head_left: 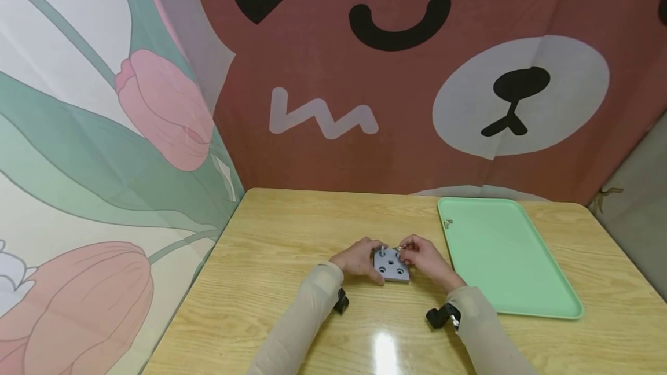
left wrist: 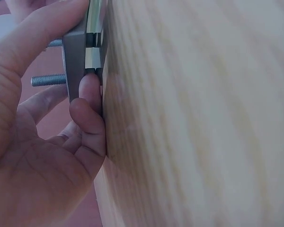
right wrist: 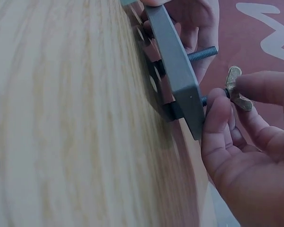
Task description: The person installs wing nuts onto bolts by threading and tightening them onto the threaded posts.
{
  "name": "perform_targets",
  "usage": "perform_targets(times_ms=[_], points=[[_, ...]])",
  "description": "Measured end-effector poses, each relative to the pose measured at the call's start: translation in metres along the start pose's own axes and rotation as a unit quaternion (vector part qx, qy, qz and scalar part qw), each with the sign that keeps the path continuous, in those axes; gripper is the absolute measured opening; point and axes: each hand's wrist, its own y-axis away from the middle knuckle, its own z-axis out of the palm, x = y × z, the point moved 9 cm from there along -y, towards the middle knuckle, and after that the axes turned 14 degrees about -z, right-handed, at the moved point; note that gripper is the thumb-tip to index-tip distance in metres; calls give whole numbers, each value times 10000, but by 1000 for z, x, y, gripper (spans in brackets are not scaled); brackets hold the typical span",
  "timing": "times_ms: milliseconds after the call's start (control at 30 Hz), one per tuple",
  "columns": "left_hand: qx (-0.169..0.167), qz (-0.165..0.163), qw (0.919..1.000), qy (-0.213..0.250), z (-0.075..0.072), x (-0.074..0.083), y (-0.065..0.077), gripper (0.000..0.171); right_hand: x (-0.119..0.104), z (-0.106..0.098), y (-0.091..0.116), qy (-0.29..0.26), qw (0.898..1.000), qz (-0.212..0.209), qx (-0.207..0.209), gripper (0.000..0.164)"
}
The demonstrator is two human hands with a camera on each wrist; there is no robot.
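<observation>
A grey metal plate [head_left: 392, 271] with several round holes sits over the wooden table between both hands. Two threaded bolts stick up from its far side; one bolt [left wrist: 48, 80] shows bare in the left wrist view. My left hand [head_left: 359, 258] grips the plate by its left edge, thumb on the near side and fingertips tucked under it. With thumb and fingers, my right hand [head_left: 423, 258] pinches a brass wing nut [right wrist: 234, 75] at the tip of the far right bolt. Dark bolt heads [right wrist: 173, 111] show beneath the plate in the right wrist view.
A light green tray [head_left: 510, 271] lies on the right of the wooden table [head_left: 271, 259]. Small metal pieces [head_left: 448, 224] rest at its upper left rim. Printed cloths hang behind the table and to its left.
</observation>
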Motion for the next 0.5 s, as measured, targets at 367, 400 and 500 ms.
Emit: perform_targets(times_ms=[367,400,500], points=[[-8,-17,10000,15,0,1,1,81,6,-2,-1,-169,9996,175,160,17],[-6,-28,10000,20,0,0,1,80,5,-2,-1,-114,9998,122,126,19],[-12,-58,10000,14,1,-1,0,80,3,-1,-1,18,10000,32,48,30]])
